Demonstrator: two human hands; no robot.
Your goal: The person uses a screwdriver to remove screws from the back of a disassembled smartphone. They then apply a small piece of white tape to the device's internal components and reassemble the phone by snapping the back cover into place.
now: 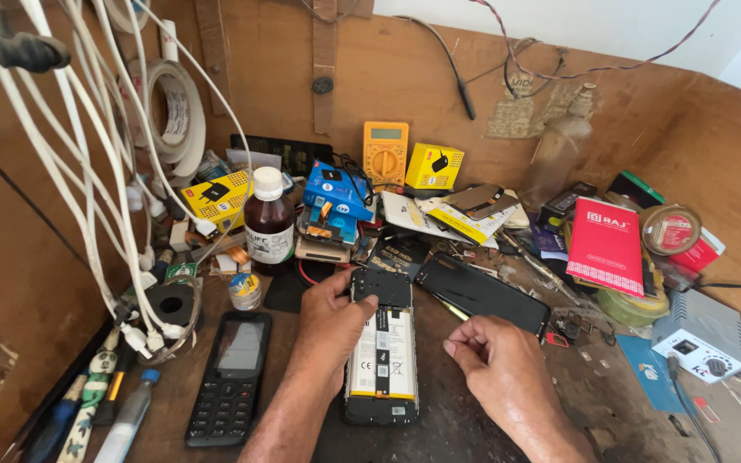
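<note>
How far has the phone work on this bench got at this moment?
Done: the opened phone lies face down with its back off, battery exposed; a black back cover lies beside it. In hand: the left hand steadies the phone's top edge, thumb on the dark upper plate; the right hand hovers pinched beside it. Left: battery and upper plate remain in place, cover still off.

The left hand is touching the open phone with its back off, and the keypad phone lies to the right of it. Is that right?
Not quite. In the head view, the left hand does touch the open phone, but the keypad phone lies to its left, not its right.
</note>
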